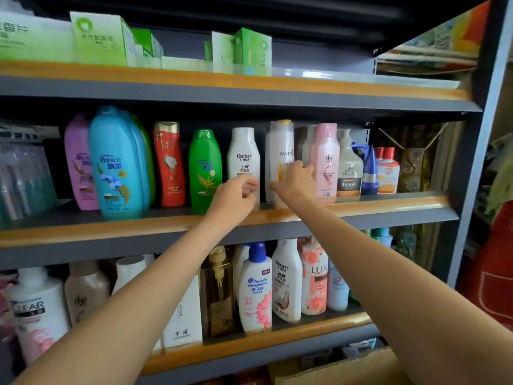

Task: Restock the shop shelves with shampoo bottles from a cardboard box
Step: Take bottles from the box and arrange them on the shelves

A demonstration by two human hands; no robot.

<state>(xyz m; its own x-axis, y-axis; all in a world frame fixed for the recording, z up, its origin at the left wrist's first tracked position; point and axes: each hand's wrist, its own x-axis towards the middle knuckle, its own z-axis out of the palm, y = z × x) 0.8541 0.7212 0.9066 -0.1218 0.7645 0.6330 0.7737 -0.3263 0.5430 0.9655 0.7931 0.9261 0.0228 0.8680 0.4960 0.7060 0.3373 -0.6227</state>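
Bottles of shampoo line the middle shelf [361,202], upright. Your left hand [236,195] touches the white Raclen bottle [243,159] low on its front, fingers curled against the label. Your right hand [295,180], at three o'clock from the left, grips the white Pantene bottle [281,151], fingers round its right side. A cardboard box [347,370] sits at five o'clock, below the shelves.
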